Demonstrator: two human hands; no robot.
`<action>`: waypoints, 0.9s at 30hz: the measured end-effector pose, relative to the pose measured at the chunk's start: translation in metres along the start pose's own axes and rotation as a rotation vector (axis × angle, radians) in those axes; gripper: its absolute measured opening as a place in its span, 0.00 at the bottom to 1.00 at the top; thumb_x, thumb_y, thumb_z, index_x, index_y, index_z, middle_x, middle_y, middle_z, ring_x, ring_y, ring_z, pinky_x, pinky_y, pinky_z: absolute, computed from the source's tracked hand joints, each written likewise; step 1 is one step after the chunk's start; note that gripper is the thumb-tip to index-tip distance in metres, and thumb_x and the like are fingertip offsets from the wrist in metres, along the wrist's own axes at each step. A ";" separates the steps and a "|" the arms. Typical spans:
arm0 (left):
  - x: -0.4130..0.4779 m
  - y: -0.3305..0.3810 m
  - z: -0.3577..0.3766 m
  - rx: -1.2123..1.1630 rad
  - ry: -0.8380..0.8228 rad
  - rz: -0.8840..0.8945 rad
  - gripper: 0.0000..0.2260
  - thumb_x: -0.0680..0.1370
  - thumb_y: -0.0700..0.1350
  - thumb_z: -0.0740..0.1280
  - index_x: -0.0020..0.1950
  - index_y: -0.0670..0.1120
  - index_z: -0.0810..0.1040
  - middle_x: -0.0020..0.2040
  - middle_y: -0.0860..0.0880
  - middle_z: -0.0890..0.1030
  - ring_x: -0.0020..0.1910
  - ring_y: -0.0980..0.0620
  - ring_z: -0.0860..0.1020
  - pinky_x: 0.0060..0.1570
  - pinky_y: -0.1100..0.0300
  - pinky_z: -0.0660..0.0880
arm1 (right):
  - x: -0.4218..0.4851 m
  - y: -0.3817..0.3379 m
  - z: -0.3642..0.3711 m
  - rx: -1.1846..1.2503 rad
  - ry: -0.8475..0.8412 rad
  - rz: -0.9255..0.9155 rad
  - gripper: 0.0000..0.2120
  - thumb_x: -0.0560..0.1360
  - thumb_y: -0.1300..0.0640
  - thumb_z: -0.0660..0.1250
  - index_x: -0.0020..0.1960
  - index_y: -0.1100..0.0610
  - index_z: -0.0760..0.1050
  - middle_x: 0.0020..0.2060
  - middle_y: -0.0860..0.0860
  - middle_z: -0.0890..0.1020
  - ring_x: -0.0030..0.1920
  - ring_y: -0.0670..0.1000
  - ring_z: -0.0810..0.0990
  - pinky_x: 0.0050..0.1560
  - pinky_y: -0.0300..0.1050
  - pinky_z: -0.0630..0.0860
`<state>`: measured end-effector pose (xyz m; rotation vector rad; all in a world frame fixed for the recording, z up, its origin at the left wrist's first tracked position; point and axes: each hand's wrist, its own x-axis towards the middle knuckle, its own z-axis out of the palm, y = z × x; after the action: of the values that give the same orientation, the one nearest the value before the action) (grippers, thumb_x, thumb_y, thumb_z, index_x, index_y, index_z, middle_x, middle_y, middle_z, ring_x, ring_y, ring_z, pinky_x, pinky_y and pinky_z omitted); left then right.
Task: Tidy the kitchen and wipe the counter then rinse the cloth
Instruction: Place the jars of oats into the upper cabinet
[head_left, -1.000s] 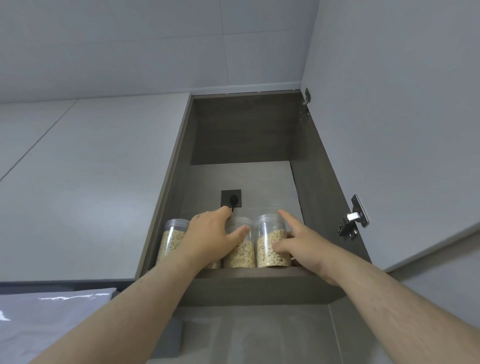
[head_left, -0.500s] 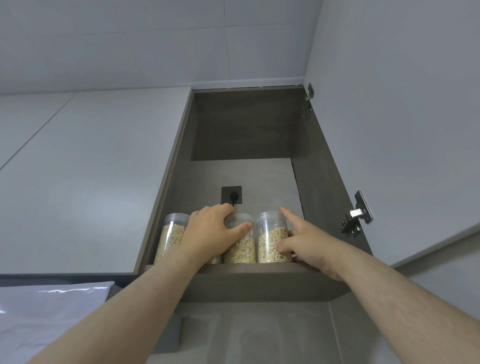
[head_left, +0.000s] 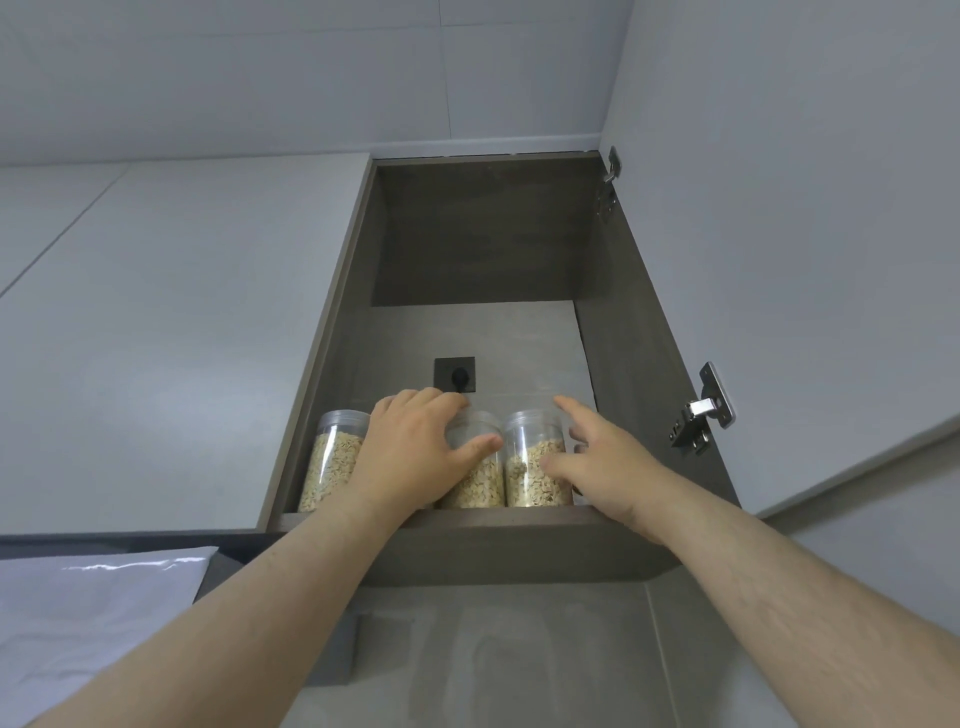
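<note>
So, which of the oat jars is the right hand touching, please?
The rightmost jar, under the right hand's thumb; the left hand grips its neighbour.

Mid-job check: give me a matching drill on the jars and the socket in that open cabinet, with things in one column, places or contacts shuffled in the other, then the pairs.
Things:
1 leftmost jar
2 jar second from right
3 rightmost jar
4 black socket

Places:
a on the cabinet back wall, above the jars
b beside the cabinet's left wall
c touched by the right hand
d gripped by the left hand

Pairs: 1-b; 2-d; 3-c; 4-a
</note>
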<state>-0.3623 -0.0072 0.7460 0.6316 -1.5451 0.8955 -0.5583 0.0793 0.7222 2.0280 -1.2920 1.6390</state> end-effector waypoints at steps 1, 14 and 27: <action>-0.002 0.000 -0.001 -0.009 0.042 0.013 0.28 0.75 0.70 0.57 0.65 0.52 0.75 0.59 0.55 0.78 0.60 0.53 0.73 0.63 0.56 0.64 | -0.001 0.001 0.000 0.029 0.046 0.002 0.34 0.77 0.55 0.66 0.78 0.42 0.55 0.71 0.50 0.70 0.65 0.50 0.73 0.59 0.45 0.71; -0.086 0.042 -0.023 -0.408 0.090 -0.043 0.21 0.75 0.43 0.69 0.68 0.47 0.73 0.69 0.52 0.73 0.69 0.55 0.68 0.68 0.57 0.65 | -0.084 0.001 0.036 -0.370 0.108 -0.241 0.28 0.77 0.53 0.64 0.75 0.49 0.61 0.76 0.45 0.61 0.77 0.46 0.56 0.77 0.46 0.55; -0.257 0.042 -0.053 -0.567 -0.407 -0.126 0.23 0.72 0.64 0.58 0.63 0.58 0.77 0.58 0.73 0.73 0.58 0.75 0.70 0.49 0.81 0.64 | -0.258 0.043 0.068 0.007 0.029 0.070 0.17 0.73 0.52 0.66 0.54 0.30 0.74 0.54 0.32 0.80 0.58 0.36 0.78 0.57 0.33 0.74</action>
<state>-0.3222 0.0370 0.4866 0.5023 -1.9872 0.2069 -0.5405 0.1342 0.4588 1.9764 -1.3636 1.6993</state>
